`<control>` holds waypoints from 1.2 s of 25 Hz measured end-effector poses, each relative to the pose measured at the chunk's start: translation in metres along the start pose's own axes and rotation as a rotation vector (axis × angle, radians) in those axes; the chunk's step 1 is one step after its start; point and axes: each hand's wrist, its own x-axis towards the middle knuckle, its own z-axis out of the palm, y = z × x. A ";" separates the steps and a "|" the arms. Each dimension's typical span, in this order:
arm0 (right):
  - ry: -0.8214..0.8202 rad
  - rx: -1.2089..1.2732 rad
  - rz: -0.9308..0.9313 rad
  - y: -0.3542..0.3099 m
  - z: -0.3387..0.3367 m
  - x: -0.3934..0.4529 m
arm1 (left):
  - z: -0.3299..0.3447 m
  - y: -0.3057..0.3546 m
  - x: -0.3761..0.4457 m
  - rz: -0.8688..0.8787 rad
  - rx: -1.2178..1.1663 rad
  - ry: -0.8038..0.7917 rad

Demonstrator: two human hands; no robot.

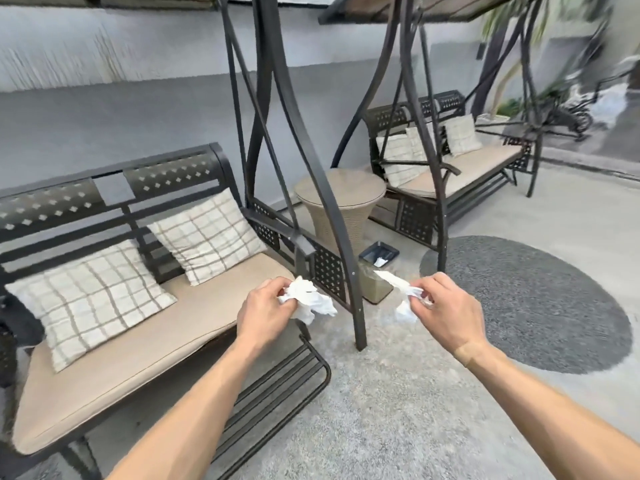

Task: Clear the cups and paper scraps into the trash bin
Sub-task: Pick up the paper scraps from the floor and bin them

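Observation:
My left hand [266, 315] is closed around a crumpled white paper scrap [311, 299], held in the air beside the swing bench's armrest. My right hand [446, 313] grips a second white paper scrap [398, 285], part of it sticking up to the left and part hanging below the fingers. Ahead on the floor, between the two swing benches, stands a square wicker trash bin [372, 284] lined with a black bag [379, 252], with a bit of white paper [380, 262] inside. No cups are in view.
A swing bench [145, 327] with checked pillows is at my left; its dark metal frame post [360, 320] stands between my hands. A round wicker side table [341, 199] sits behind the bin. A second swing bench [460, 171] is farther right, and a round grey rug [540, 306] lies on the floor.

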 end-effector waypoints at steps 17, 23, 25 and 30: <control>0.060 -0.086 0.080 0.245 -0.022 0.213 | 0.205 0.170 0.235 0.095 0.092 -0.027; 0.045 -0.097 0.100 0.281 0.023 0.297 | 0.262 0.162 0.334 0.107 0.083 -0.052; 0.038 -0.098 0.115 0.291 0.042 0.328 | 0.281 0.159 0.373 0.110 0.071 -0.060; 0.017 -0.095 0.171 0.312 0.088 0.403 | 0.321 0.154 0.467 0.136 0.071 -0.116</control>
